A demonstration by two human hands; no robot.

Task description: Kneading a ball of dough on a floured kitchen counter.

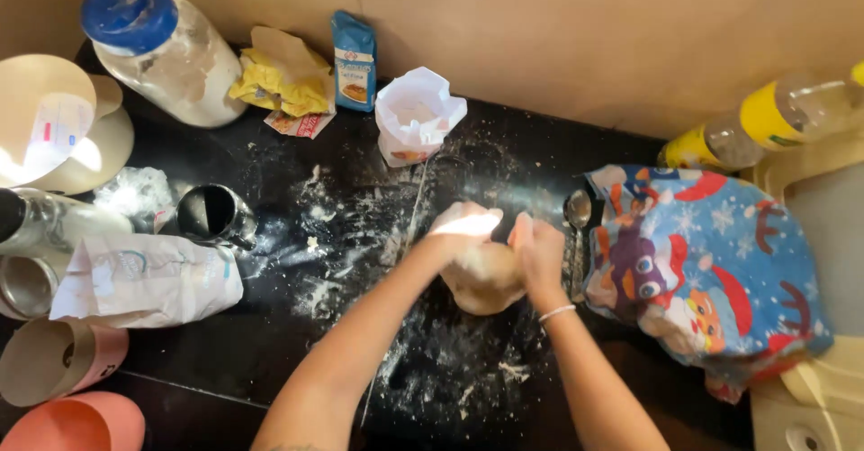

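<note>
Both hands' grip on dough ball (484,278), left hand (463,226), right hand (538,253), blue-lidded jar (166,50) holding flour

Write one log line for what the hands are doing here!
left hand: on pale round dough ball | right hand: on dough | surface: floury black counter | nearby: metal spoon

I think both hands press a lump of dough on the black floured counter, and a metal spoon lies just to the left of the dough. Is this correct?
Not quite. In the head view the left hand and right hand do press the dough on the black floured counter, but the metal spoon lies to the right of the dough, beside the patterned cloth.
</note>
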